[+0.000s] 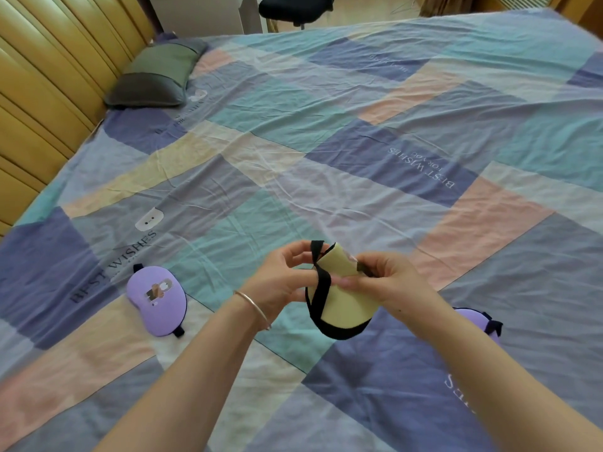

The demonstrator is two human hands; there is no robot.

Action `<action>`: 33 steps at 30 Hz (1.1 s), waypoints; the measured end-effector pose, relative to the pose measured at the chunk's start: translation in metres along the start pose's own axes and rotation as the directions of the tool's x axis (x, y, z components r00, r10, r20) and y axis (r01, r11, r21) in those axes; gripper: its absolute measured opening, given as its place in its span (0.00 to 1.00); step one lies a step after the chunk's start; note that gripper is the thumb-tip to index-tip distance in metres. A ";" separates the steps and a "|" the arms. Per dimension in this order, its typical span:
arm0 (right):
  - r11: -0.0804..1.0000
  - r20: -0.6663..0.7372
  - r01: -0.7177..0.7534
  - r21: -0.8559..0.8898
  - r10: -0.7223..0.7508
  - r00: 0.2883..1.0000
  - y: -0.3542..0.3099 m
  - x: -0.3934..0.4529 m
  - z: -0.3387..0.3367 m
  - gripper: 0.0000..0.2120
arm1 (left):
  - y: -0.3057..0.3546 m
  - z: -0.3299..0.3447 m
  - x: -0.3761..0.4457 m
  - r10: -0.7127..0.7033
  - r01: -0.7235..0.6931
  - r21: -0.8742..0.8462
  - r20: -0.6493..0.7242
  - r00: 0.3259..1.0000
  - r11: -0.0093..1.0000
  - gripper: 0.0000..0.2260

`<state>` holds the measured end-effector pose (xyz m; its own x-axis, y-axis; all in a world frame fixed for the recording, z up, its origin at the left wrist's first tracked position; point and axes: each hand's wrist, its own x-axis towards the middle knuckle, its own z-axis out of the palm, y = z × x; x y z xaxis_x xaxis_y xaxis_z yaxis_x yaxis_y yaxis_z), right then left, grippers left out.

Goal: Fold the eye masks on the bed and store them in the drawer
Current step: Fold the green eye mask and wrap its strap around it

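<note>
both the left hand (280, 282) and right hand (388, 282) grasp the folded yellow eye mask (342, 305) above the bed's (359, 141) near edge, its long axis slanting between them.

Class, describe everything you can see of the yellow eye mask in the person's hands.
The yellow mask is pale yellow soft-looking fabric, edged in black along its rounded lower rim. A black strap crosses its front and loops up above the top edge. It looks folded in half, held upright above the bed, not touching the sheet. The left hand pinches the strap side; the right hand grips the opposite edge, thumb across the front.
</note>
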<state>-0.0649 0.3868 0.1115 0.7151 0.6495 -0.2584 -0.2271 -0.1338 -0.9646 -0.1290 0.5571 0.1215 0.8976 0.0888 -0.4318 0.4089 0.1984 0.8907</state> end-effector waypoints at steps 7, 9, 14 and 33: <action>0.980 0.093 -0.045 -0.196 0.065 0.994 -0.006 -0.003 0.003 0.18 | 0.004 0.017 -0.002 0.198 -0.205 0.157 0.056 0.979 0.966 0.17; 0.945 0.091 -0.047 -0.323 0.080 0.993 -0.005 -0.001 0.003 0.12 | 0.006 0.021 -0.003 0.213 -0.226 0.178 0.087 0.973 0.958 0.14; 0.907 0.049 -0.058 -0.417 0.087 0.995 0.002 -0.007 0.009 0.08 | 0.011 0.027 -0.001 0.244 -0.263 0.221 0.109 0.964 0.939 0.12; 0.895 -0.461 -0.136 0.424 0.343 0.819 0.052 -0.033 -0.061 0.08 | -0.049 0.063 0.035 -0.067 0.071 0.108 -0.041 0.997 0.992 0.03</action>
<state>-0.0599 0.3125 0.0672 0.8122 0.1413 -0.5660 -0.5811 0.1094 -0.8065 -0.1075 0.4889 0.0716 0.8606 0.1150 -0.4961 0.4872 0.0977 0.8678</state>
